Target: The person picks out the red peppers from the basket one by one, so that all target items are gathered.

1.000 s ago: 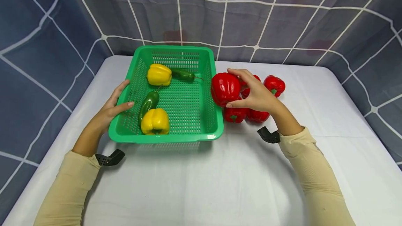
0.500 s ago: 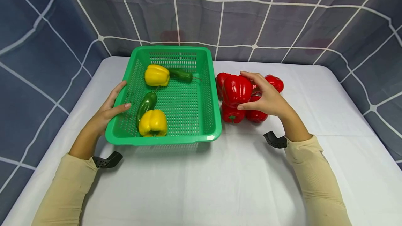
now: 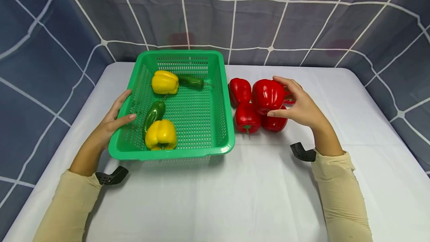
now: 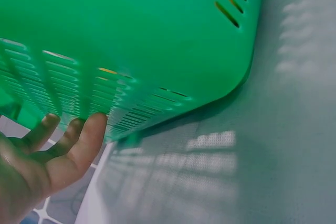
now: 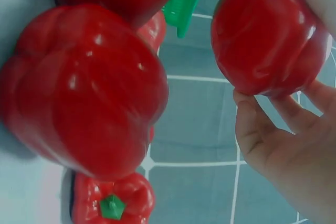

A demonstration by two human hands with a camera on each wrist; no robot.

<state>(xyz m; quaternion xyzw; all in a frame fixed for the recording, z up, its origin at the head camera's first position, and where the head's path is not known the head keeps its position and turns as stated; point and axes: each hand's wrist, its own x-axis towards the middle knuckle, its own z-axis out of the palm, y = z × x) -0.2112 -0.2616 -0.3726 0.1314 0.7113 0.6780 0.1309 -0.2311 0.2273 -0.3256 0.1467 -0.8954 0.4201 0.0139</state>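
My left hand (image 3: 109,123) grips the left rim of a green plastic basket (image 3: 188,154), thumb over the rim and fingers against the outer wall (image 4: 142,40). Inside the basket are two yellow bell peppers (image 3: 165,82) and two green chili peppers (image 3: 154,114). My right hand (image 3: 300,104) holds a red bell pepper (image 3: 268,95) between thumb and fingers, raised above the other red ones; the right wrist view shows this held pepper (image 5: 270,35) off the table. Below and beside it lie more red bell peppers (image 3: 248,118), one of them partly hidden behind the hand.
A white cloth (image 3: 215,197) covers the table. Grey-blue curtains with white grid lines (image 3: 255,21) rise behind it and along both sides. Black wrist-camera mounts (image 3: 112,176) stick out from both sleeves.
My right hand has moved right with the red bell pepper, away from the basket's right rim. A red bell pepper beside the basket has come into sight. My left hand keeps its grip.
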